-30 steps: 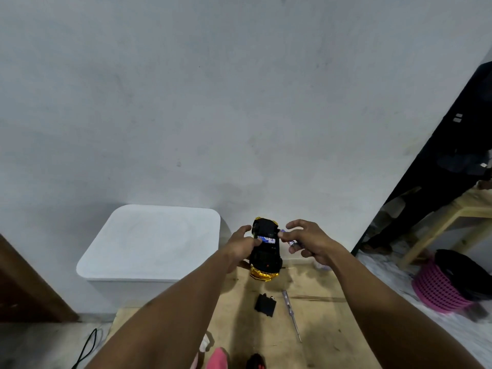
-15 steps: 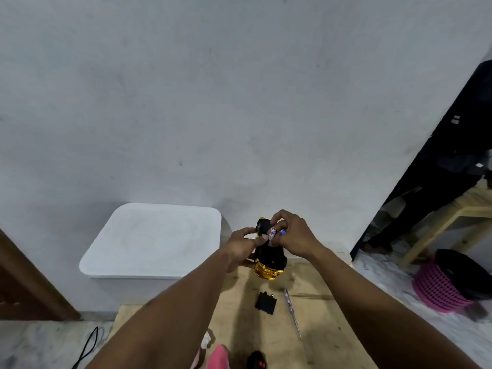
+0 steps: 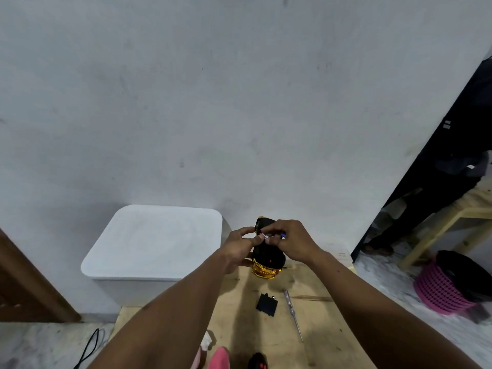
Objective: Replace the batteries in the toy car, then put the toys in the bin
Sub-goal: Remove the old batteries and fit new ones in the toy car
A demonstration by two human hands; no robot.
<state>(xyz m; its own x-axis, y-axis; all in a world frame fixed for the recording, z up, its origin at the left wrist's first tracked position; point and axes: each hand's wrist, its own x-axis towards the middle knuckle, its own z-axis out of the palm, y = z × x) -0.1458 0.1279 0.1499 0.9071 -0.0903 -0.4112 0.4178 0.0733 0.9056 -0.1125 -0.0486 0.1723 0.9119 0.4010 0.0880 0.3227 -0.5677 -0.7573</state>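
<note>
Step in hand: by my reading, seating a battery in the upturned toy car [image 3: 268, 258], its black underside towards the camera and its gold end [image 3: 266, 271] nearest the person.
Left hand [image 3: 237, 247]: curled round the car's left side, thumb and forefinger reaching over its top edge; it bears the car just above the surface [image 3: 314, 315].
Right hand [image 3: 294, 242]: fingers pinched together on a small battery [image 3: 282, 235], of which only a blue tip shows; it touches the car's underside, directly opposite the left fingertips.
Polarity: cannot be read; the ends are hidden by fingers.
How to do it well: keep the left grip firm so the car does not twist, set one end against the spring first, then press the other end down flat, not at a slant.
Cover [image 3: 267, 305]: a black plate, probably the compartment lid, lies on the surface below both hands, nearer the person.
Screwdriver [image 3: 292, 312]: just right of the cover, under the right forearm, apart from it.
Bin [image 3: 157, 243]: a white lidded box to the left of the left hand, still closed.
Risk: a slipped battery could roll off the surface.
</note>
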